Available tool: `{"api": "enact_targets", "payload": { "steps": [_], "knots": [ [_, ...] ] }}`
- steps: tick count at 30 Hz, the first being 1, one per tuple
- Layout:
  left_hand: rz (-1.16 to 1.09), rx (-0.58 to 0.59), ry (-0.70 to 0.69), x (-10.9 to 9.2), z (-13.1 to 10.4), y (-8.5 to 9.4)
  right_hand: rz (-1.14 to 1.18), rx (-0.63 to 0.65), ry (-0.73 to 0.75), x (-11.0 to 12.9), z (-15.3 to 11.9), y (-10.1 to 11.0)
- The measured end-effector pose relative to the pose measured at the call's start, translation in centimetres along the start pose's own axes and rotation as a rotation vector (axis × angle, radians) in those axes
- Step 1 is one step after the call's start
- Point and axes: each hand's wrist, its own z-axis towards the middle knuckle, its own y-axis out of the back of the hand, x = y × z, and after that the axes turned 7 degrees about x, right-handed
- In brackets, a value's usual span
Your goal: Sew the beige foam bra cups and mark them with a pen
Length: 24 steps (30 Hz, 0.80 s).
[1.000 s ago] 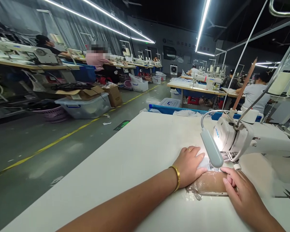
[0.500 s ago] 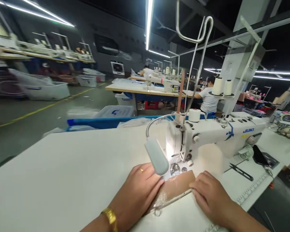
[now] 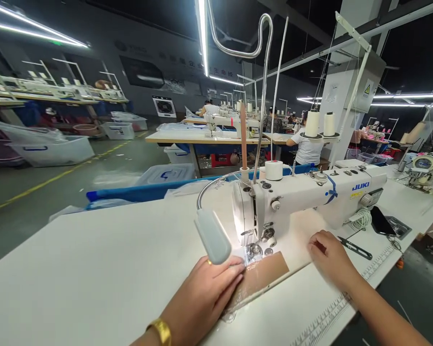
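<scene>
A brown piece under clear film [image 3: 265, 276] lies on the white table in front of the needle area of a JUKI sewing machine [image 3: 296, 194]. My left hand [image 3: 211, 288] rests on the left end of this piece, its fingers together and pressing it down below the grey lamp head [image 3: 212, 235]. Off to the right of the piece, my right hand [image 3: 330, 254] is raised near the table with curled fingers; whether anything is between them is too small to tell. Black thread snips [image 3: 355, 248] lie just beyond that hand.
A phone [image 3: 380, 221] and coiled white cord [image 3: 361, 219] lie by the machine's right end. A measuring tape strip [image 3: 323, 319] runs along the front edge. A thread stand rises behind the machine; a person in white [image 3: 307, 148] sits farther back.
My right hand has let go of the brown piece's right end and moved right, toward the snips. My left hand stays on the piece. The view has shifted slightly.
</scene>
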Motion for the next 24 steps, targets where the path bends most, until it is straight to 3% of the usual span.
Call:
{"api": "enact_targets", "payload": {
  "steps": [6, 15, 17, 20, 22, 24],
  "knots": [
    [-0.037, 0.040, 0.041, 0.5, -0.7, -1.4, 0.096, 0.131, 0.027, 0.2, -0.5, -0.3],
    [-0.205, 0.115, 0.125, -0.2, -0.7, -0.5, 0.191, 0.080, -0.060, -0.8, -0.2, 0.4],
    [-0.371, 0.175, 0.243, -1.5, 0.0, 0.1, 0.181, 0.054, -0.049, 0.0, -0.6, 0.7],
    [-0.834, 0.298, 0.594, -4.1, 1.5, 0.6, 0.137, 0.036, 0.068, 2.6, -1.7, 0.6],
    [-1.149, 0.315, 0.793, -5.7, 2.4, 0.5, 0.151, 0.108, 0.220, 4.9, -2.5, 0.1],
    [-1.287, 0.313, 0.889, -6.6, 2.9, 0.4, 0.212, 0.236, 0.345, 6.6, -3.3, -0.4]
  ]
}}
